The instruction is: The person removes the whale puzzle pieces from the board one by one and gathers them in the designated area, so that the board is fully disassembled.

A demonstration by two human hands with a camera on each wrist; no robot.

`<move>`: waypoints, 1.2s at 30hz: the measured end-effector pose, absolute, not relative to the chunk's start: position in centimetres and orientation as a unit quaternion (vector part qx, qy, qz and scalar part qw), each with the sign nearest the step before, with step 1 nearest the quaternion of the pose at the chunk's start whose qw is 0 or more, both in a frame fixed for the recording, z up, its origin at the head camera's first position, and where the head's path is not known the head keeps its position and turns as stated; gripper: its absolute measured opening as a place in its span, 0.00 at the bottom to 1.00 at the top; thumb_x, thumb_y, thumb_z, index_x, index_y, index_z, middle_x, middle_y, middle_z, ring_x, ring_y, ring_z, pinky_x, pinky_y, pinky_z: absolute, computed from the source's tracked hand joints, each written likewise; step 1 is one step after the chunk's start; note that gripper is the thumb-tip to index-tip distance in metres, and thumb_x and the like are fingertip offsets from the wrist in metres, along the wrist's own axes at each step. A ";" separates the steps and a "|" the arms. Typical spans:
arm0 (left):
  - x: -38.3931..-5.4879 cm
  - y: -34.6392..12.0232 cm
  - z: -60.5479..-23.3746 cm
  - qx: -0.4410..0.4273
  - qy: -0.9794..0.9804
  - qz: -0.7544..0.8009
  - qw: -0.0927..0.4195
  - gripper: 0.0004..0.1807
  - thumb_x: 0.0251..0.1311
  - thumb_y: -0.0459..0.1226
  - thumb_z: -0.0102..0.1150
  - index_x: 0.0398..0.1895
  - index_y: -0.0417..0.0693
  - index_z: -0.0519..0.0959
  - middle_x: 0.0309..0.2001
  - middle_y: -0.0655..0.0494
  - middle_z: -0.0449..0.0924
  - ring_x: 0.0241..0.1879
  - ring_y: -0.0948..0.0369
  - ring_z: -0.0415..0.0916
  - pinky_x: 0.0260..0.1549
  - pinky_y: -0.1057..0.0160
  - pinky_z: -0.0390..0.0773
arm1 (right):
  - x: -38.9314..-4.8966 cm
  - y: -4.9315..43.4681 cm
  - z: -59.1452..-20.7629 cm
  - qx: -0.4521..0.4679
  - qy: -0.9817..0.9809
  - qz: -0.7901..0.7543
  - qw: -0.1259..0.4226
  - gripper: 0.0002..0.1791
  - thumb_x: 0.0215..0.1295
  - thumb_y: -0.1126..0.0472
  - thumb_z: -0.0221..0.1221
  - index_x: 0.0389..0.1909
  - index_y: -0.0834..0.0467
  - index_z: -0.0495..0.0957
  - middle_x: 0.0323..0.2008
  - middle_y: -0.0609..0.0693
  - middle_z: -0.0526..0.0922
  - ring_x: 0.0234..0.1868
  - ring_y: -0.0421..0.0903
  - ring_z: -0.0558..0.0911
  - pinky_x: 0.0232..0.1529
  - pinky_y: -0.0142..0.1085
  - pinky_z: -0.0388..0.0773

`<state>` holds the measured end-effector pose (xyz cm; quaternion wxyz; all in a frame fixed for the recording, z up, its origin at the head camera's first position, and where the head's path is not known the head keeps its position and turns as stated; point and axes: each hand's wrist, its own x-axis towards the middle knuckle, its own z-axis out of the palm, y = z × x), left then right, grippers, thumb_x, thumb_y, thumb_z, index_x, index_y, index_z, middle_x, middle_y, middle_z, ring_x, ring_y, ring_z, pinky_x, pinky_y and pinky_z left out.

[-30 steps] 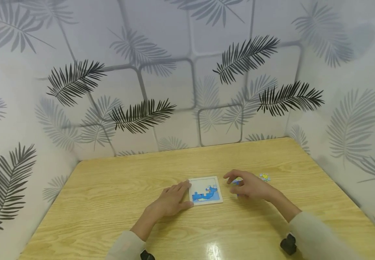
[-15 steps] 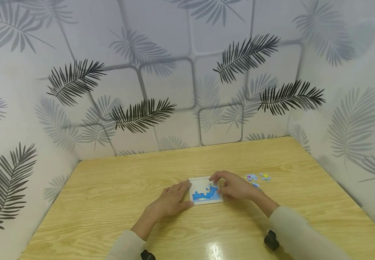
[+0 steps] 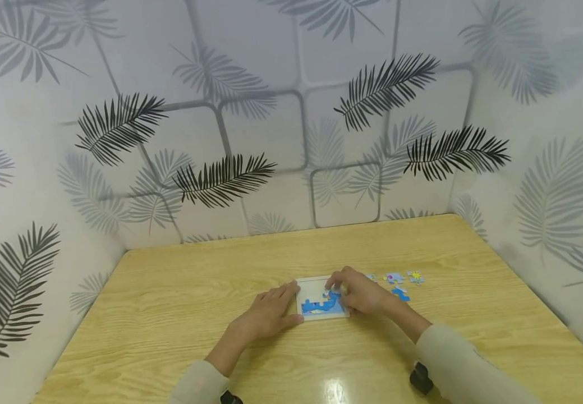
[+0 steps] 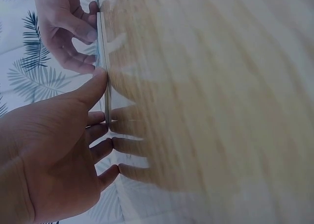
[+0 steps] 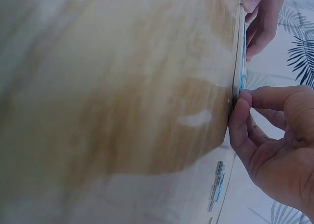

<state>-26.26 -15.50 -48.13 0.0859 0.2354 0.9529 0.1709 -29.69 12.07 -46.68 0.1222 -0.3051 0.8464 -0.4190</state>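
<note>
A shallow white-rimmed puzzle tray, partly filled with blue whale-picture pieces, lies flat on the table. My left hand rests along its left side, fingers extended, with the thumb at the near left corner. In the left wrist view, the left hand has its fingertips down beside the tray's edge. My right hand is over the tray's right side, pinching a small puzzle piece that its fingers mostly hide. In the right wrist view, the right hand's thumb and index finger meet right at the tray's edge.
Several loose puzzle pieces lie right of the tray: one with a pink swirl, one with a yellow sun, a blue one. The wooden table meets a leaf-patterned wall covering at the back and sides.
My right hand has moved left from the loose pieces to the tray's right side, uncovering pieces behind it, and has stayed there for the last half second. My left hand has kept its place.
</note>
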 end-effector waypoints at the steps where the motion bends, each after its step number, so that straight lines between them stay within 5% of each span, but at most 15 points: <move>1: -26.3 -15.5 -48.1 0.236 0.953 0.170 0.085 0.39 0.75 0.54 0.56 0.81 0.50 0.58 0.82 0.48 0.54 0.80 0.46 0.53 0.74 0.37 0.56 | -29.7 12.1 -46.7 -0.303 0.847 -0.420 0.125 0.21 0.65 0.82 0.54 0.56 0.65 0.77 0.53 0.66 0.70 0.15 0.41 0.72 0.15 0.28 0.69; 9: -26.1 -15.6 -47.9 0.241 0.950 0.178 0.090 0.40 0.76 0.54 0.54 0.82 0.48 0.55 0.83 0.47 0.53 0.81 0.47 0.52 0.75 0.38 0.55 | -29.7 12.0 -46.6 -0.320 0.857 -0.393 0.095 0.20 0.64 0.82 0.57 0.54 0.63 0.78 0.49 0.63 0.72 0.18 0.39 0.70 0.18 0.28 0.70; 16: -26.1 -15.6 -48.0 0.238 0.952 0.173 0.090 0.40 0.76 0.54 0.54 0.82 0.49 0.55 0.83 0.48 0.52 0.81 0.47 0.51 0.75 0.39 0.55 | -29.8 12.1 -46.6 -0.340 0.870 -0.353 0.058 0.18 0.64 0.77 0.63 0.53 0.62 0.81 0.47 0.59 0.76 0.41 0.48 0.77 0.37 0.32 0.76; 22: -26.4 -15.6 -48.4 0.237 0.951 0.175 0.090 0.40 0.76 0.55 0.55 0.82 0.50 0.56 0.83 0.49 0.53 0.80 0.46 0.53 0.74 0.38 0.55 | -29.8 12.1 -46.7 -0.328 0.886 -0.326 0.031 0.16 0.63 0.74 0.66 0.51 0.60 0.82 0.45 0.54 0.79 0.45 0.49 0.79 0.44 0.38 0.78; 26: -26.5 -15.6 -48.5 0.236 0.952 0.174 0.089 0.40 0.75 0.55 0.55 0.82 0.49 0.57 0.83 0.48 0.53 0.80 0.45 0.54 0.74 0.37 0.56 | -29.9 12.4 -46.7 -0.323 0.879 -0.349 0.019 0.17 0.62 0.74 0.67 0.51 0.60 0.83 0.45 0.53 0.81 0.37 0.44 0.76 0.39 0.36 0.76; 32: -26.4 -15.6 -48.4 0.235 0.953 0.171 0.089 0.40 0.75 0.55 0.55 0.82 0.50 0.56 0.83 0.49 0.53 0.79 0.45 0.55 0.74 0.37 0.56 | -29.9 13.8 -45.9 -0.310 0.860 -0.403 0.038 0.17 0.65 0.73 0.65 0.54 0.59 0.83 0.50 0.56 0.82 0.16 0.35 0.62 0.19 0.28 0.67; 36: -26.4 -15.7 -48.4 0.239 0.952 0.170 0.086 0.39 0.75 0.55 0.55 0.82 0.50 0.57 0.83 0.49 0.53 0.79 0.46 0.55 0.73 0.37 0.57 | -29.9 15.3 -45.3 -0.293 0.858 -0.419 0.051 0.17 0.66 0.72 0.66 0.54 0.57 0.84 0.52 0.55 0.82 0.14 0.34 0.61 0.17 0.29 0.67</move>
